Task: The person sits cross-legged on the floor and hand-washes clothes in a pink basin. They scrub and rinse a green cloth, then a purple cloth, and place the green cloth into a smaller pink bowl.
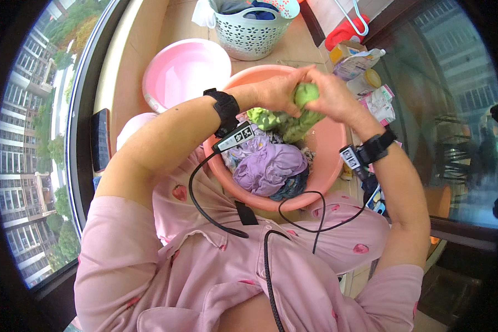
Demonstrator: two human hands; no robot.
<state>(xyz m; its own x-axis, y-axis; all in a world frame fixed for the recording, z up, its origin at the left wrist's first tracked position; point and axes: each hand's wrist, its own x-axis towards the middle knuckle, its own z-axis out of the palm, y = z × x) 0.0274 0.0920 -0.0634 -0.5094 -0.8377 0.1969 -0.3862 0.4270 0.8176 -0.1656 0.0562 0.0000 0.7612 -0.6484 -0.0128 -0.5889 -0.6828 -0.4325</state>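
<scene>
Above the far side of an orange plastic basin [332,157], my left hand [279,94] and my right hand [337,97] meet, both closed on a bunched green garment [307,94]. Part of that green cloth hangs down between the hands into the basin, and some of it bulges out below my left hand. Beneath it lies a heap of washing: a crumpled lilac garment [268,163], a dark blue piece [293,187] and some patterned cloth at the left. The fingertips are partly hidden behind the cloth and slightly blurred.
A pink basin [188,69] stands beyond the orange one at the left, with a pale laundry basket [254,36] of clothes behind. Bottles and packages, among them a lidded tub [365,83], line the right. A phone [100,138] rests by the window. Black cables [196,185] run from my wrists.
</scene>
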